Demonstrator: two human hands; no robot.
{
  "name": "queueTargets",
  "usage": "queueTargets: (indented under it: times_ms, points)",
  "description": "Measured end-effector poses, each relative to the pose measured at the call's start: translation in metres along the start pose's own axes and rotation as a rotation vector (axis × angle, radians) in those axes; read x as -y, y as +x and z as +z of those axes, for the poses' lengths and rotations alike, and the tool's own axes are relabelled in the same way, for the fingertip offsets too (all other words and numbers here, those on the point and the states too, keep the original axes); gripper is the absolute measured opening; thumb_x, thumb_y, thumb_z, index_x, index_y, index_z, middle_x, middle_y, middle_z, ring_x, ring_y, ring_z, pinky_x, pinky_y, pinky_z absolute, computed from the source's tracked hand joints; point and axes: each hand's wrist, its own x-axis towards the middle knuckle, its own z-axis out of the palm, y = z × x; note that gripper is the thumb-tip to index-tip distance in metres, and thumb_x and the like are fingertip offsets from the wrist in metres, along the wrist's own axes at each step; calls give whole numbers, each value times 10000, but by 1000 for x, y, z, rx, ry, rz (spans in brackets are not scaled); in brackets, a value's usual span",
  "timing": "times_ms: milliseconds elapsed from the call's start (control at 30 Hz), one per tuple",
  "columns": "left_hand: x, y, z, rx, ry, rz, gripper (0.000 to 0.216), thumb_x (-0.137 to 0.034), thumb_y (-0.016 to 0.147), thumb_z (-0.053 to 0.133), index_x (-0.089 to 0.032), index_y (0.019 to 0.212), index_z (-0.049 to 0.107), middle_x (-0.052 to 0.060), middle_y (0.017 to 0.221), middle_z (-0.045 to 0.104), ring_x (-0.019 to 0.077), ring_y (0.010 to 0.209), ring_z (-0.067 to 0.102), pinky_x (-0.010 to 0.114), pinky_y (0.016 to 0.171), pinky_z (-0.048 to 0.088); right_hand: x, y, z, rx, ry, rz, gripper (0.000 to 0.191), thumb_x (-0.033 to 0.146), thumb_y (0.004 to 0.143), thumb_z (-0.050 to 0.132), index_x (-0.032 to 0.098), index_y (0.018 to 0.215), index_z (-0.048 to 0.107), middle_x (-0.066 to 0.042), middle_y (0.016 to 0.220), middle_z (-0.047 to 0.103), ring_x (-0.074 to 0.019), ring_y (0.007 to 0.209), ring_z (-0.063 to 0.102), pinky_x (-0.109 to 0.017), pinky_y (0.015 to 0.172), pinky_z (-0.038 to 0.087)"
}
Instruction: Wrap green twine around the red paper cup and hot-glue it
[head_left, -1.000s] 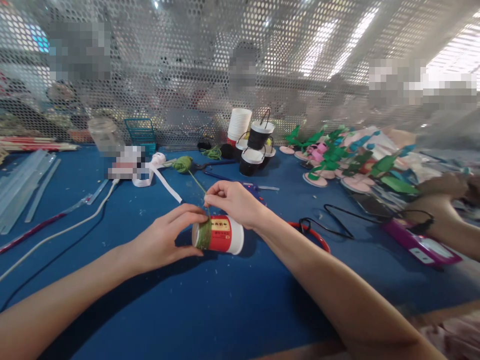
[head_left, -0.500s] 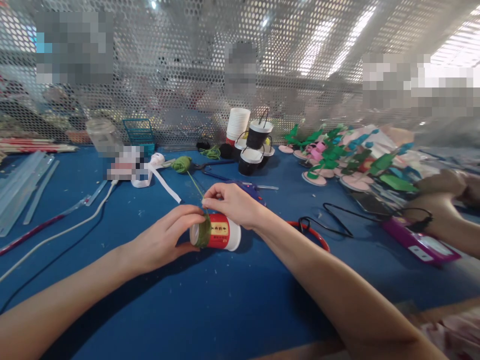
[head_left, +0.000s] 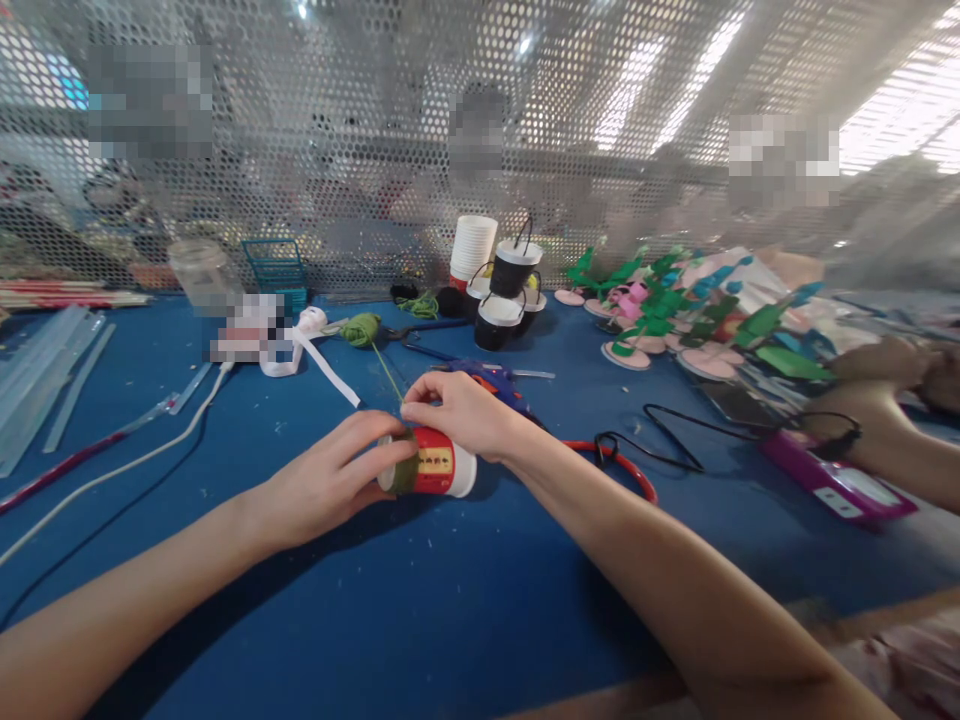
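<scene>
A red and white paper cup lies on its side above the blue table, its base end wrapped in green yarn. My left hand is closed around that wrapped end, fingers on top and thumb underneath. Just behind the cup, my right hand pinches the green strand. From there the strand runs back to a green yarn ball. Beyond my right hand lies a blue glue gun, partly hidden by it.
Behind stand black-wrapped cups with handles and a white cup stack. White ribbon and glue sticks lie left. Paper flowers, a purple power strip and another person's arm are at right.
My left fingers have slid forward over the wrapped end of the cup, which has turned slightly. My right hand still pinches the yarn, a little lower. The view shifted slightly.
</scene>
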Motion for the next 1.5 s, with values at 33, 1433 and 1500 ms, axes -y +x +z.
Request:
queueTargets:
  times_ms: [33,1433,1500]
  points:
    - [0,0,0,8,8,4,296,-143,841,489,-128,1130,427,148,1058,508,221,999,515,367,818,505,0,0,0,2,-4,4,70,134,729,555,137,660,543,25,629,519,-81,578,450,-223,554,369]
    - [8,1,-2,-26,-358,-360,432,-233,697,675,-173,1079,484,95,1069,485,217,1019,520,389,889,463,-11,3,-5,-26,77,-3,299,351,848,428,139,695,572,-45,719,629,-116,635,555,-246,607,422]
    - [11,1,-3,-94,-545,-445,446,-241,673,691,-175,1061,483,82,1045,496,202,974,545,383,871,471,-5,-3,-13,-21,80,2,332,423,842,431,140,765,587,-48,754,636,-125,651,563,-251,602,424]
